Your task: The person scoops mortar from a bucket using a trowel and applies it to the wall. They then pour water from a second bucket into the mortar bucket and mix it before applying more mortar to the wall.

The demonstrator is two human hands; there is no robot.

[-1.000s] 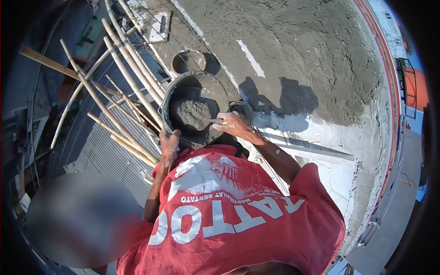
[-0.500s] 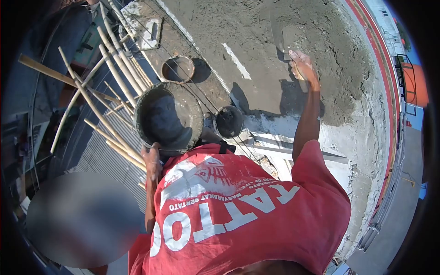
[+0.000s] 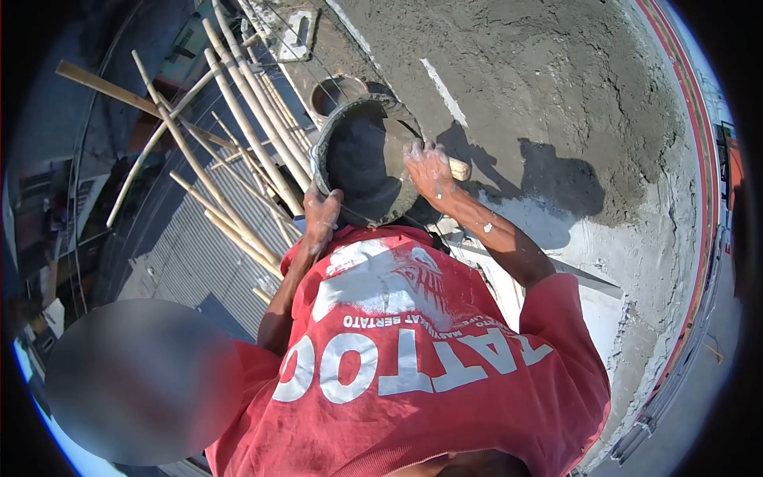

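Note:
My left hand (image 3: 322, 215) grips the near left rim of a mortar-crusted bucket (image 3: 324, 159), which is tilted up in front of my chest. Grey wet mortar (image 3: 362, 159) lies inside it. My right hand (image 3: 429, 171), spotted with mortar, is closed round a trowel, whose pale wooden handle (image 3: 459, 168) sticks out to the right of the fist. This hand is at the bucket's right side; the trowel's blade is hidden from view. To the right, a surface coated with rough grey mortar (image 3: 540, 79) carries my shadow.
Bamboo poles (image 3: 254, 103) cross at the left above corrugated roofing (image 3: 183, 246). Beyond the bucket are a smaller bucket (image 3: 322, 99) and a plastering float (image 3: 296, 36). A white ledge (image 3: 588, 278) lies near my right arm. A red-edged border (image 3: 699, 159) curves along the far right.
My right hand has come from the mortar-coated surface left and down to the bucket with the trowel. The bucket has risen and tilted, held by my left hand. The camera view has shifted.

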